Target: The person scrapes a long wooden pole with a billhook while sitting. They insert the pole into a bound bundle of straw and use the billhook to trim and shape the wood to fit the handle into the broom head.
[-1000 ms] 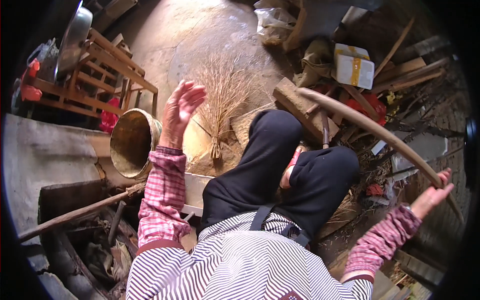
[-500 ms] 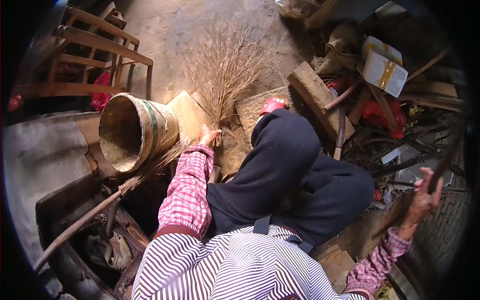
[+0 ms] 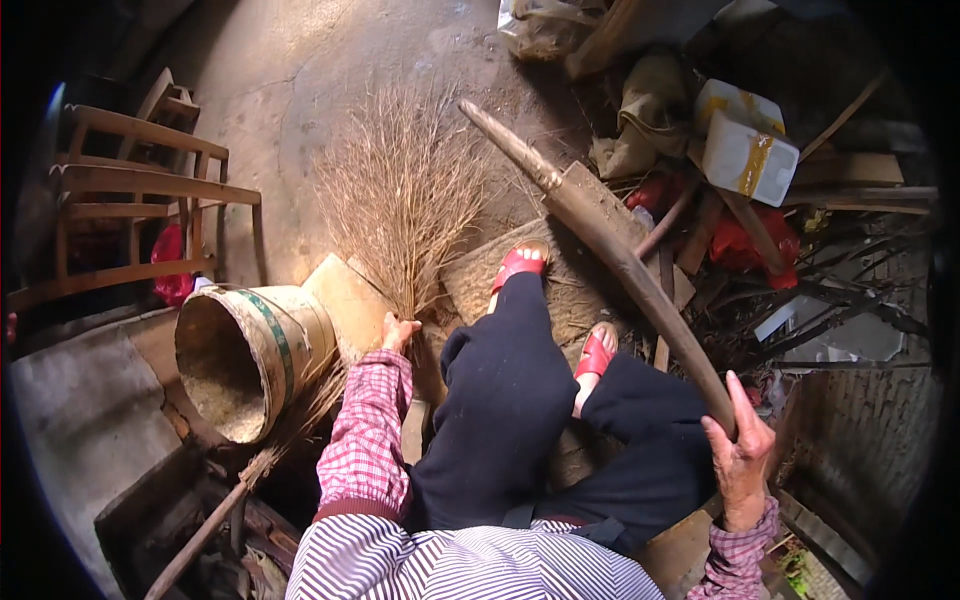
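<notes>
My left hand (image 3: 401, 332) is closed round the bound end of a bundle of dry twigs (image 3: 405, 190), whose bushy tips fan out away from me over the floor. In my right hand (image 3: 742, 450) is a long wooden stick (image 3: 640, 285), gripped near its lower end. The stick slants up and to the left, and its pale, tapered tip lies to the right of the twigs, apart from them. Beside my left hand a wooden board (image 3: 340, 300) lies partly under the twigs.
A tipped bucket (image 3: 290, 340) with a green band lies at left, beside a long-handled twig broom (image 3: 215, 515). Wooden chairs (image 3: 160, 190) stand at far left. At right are white foam boxes (image 3: 750, 155), a red bag (image 3: 735, 240) and scattered sticks.
My right hand has swung the stick from the far right edge in front of my legs, its tip now beyond my feet. My left hand still holds the twigs; the view has shifted slightly.
</notes>
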### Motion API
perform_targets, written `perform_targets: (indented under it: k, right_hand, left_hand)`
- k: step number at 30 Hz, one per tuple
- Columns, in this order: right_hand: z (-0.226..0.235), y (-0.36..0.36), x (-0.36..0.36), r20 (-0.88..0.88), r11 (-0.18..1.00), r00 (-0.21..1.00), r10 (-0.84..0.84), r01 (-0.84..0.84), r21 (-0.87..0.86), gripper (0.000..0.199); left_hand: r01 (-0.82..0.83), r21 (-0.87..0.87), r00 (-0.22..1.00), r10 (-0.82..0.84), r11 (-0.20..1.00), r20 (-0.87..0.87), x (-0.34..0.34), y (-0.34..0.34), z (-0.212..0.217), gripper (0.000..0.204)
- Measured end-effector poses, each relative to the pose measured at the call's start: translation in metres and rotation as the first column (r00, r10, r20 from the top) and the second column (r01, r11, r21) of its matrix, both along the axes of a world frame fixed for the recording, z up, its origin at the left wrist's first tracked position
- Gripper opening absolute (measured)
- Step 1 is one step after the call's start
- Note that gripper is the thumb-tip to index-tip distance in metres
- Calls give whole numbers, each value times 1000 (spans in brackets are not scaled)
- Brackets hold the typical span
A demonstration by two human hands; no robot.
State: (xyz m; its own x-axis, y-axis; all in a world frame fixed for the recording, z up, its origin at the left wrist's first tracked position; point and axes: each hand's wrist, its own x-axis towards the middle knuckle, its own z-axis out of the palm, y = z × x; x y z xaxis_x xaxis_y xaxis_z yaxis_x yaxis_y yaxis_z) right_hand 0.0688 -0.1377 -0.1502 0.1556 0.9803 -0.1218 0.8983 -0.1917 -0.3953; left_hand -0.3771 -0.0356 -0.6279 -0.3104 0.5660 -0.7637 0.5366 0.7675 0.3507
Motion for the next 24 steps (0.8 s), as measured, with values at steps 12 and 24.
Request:
perform_targets:
  k: [12, 24]
  right_hand:
    - [-11, -55, -36, -137, 993, 987, -89, 99, 64, 51]
    - [55, -168, -45, -139, 990, 990, -12, 32, 137, 50]
  left_hand:
    - [-397, -365, 330, 502, 842, 800, 13, 38, 175, 21]
    - [-275, -506, -485, 337, 818, 807, 76, 108, 318, 36]
